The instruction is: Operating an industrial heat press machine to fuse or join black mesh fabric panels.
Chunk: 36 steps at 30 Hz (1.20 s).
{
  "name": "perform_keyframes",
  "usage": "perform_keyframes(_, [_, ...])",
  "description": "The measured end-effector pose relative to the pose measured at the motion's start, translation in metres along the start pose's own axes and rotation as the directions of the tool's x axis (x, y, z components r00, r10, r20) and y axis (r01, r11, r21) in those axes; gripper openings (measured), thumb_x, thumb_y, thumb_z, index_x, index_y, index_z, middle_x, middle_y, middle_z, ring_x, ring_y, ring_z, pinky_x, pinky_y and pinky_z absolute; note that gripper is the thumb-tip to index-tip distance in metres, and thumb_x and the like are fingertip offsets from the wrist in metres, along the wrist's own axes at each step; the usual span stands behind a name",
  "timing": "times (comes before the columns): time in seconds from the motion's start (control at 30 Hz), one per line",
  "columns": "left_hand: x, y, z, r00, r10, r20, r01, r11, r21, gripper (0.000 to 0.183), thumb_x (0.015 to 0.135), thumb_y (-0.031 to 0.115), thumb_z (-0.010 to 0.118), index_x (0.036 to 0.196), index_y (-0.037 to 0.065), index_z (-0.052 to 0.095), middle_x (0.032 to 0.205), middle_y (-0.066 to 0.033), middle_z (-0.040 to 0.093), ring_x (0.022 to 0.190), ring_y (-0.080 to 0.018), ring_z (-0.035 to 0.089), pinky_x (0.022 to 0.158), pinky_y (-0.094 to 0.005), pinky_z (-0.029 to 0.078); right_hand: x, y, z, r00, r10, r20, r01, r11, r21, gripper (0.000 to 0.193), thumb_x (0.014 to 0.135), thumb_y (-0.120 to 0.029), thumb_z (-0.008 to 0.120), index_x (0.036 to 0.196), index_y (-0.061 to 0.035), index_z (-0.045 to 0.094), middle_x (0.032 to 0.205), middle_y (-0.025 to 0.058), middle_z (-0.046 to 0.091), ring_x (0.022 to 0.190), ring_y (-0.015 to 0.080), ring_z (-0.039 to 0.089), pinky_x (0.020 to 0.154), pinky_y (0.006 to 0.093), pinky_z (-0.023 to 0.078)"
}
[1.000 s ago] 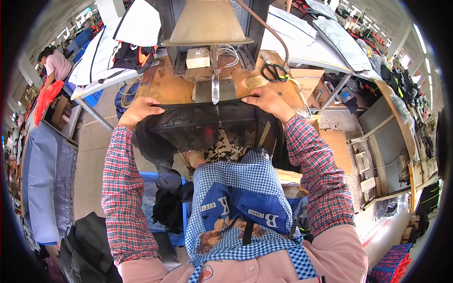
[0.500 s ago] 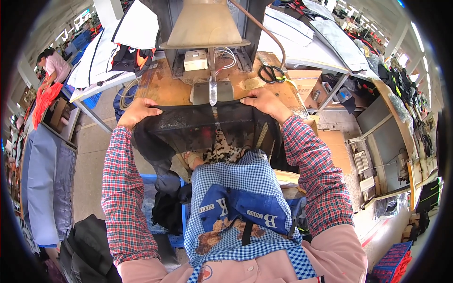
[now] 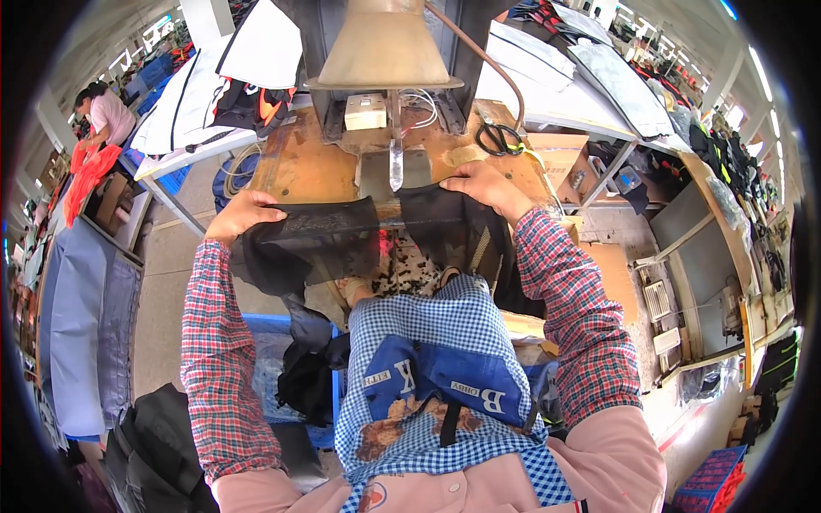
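My left hand point(image 3: 245, 215) pinches the upper edge of a sheer black fabric piece point(image 3: 312, 224) at its left end. Out to the right, my right hand point(image 3: 486, 188) holds another stretch of black fabric point(image 3: 440, 218) between thumb and fingers. A gap separates the two lengths at their upper edge. Over that gap points the narrow, shiny tip of an upright blade-like bar point(image 3: 396, 167), coming down from a beige cone-shaped machine housing point(image 3: 385, 43). Both lengths hang off the front of a worn wooden worktop point(image 3: 329, 167) toward my checked apron point(image 3: 419, 321).
Black-handled scissors point(image 3: 499, 138) and a switch box point(image 3: 365, 111) sit on the worktop. White panels point(image 3: 192, 98) cover tables on both sides. A blue crate point(image 3: 299, 329) with black cloth stands low on the left. A person point(image 3: 107, 115) works at far left.
The black fabric spanned unbroken between my hands; now it is parted in the middle under the bar. My left hand has moved slightly left and down. The view has shifted slightly.
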<state>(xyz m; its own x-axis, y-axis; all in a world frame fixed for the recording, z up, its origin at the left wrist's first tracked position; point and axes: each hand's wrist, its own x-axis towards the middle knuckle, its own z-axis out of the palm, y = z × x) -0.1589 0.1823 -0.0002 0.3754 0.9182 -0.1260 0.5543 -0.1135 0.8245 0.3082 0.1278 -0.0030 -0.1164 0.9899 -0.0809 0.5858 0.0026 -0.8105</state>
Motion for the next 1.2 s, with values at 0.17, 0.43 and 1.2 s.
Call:
perform_keyframes(0.17, [0.002,0.002,0.001,1.000,-0.018,-0.002,0.018,1.000,0.022,0.025,0.079,0.018,0.080,0.094,-0.001,0.072,0.081,0.0015,0.067,0.074,-0.0077,0.057,0.070,-0.0236,0.045,0.005,0.003,0.005,0.999,-0.003,-0.036,0.005,0.998,0.060,0.042,0.086,-0.031,0.073,0.107,0.0049,0.070,0.088,0.0077,0.070,0.078,0.0141,0.063,0.072,0.0285,0.050])
perform_keyframes(0.43, [-0.001,0.007,0.004,0.999,-0.043,-0.017,0.043,0.999,0.017,0.026,0.079,0.018,0.082,0.094,-0.001,0.073,0.080,0.0005,0.067,0.074,-0.0092,0.058,0.071,-0.0241,0.045,0.018,0.012,0.010,0.996,-0.046,-0.070,0.050,0.998,0.044,0.043,0.084,-0.032,0.073,0.105,0.0045,0.071,0.082,0.0075,0.068,0.069,0.0144,0.061,0.062,0.0303,0.048])
perform_keyframes(1.2, [-0.002,0.009,0.006,0.999,-0.042,-0.018,0.041,0.999,-0.024,0.020,0.080,0.015,0.081,0.092,0.001,0.073,0.080,0.0007,0.068,0.073,-0.0092,0.060,0.072,-0.0231,0.047,0.021,0.007,0.009,1.000,-0.030,-0.006,0.030,1.000,-0.001,0.039,0.088,-0.027,0.071,0.110,0.0050,0.069,0.098,0.0099,0.072,0.090,0.0167,0.064,0.084,0.0295,0.049])
